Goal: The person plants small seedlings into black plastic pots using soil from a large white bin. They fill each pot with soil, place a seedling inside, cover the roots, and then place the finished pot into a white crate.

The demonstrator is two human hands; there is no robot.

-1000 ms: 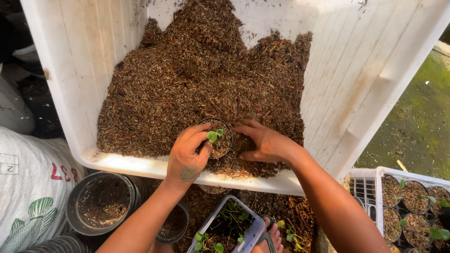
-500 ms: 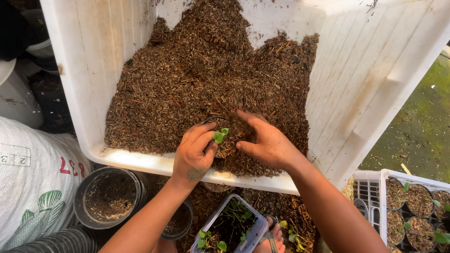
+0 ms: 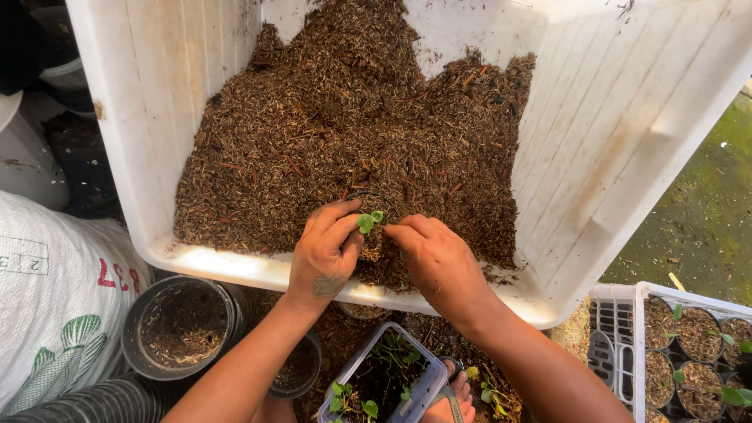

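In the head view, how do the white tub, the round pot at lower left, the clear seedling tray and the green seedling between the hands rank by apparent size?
1. white tub, by far the largest.
2. round pot.
3. clear seedling tray; partly cut off by the picture edge, so its rank against the pot is unsure.
4. green seedling, smallest, between the left hand and right hand.
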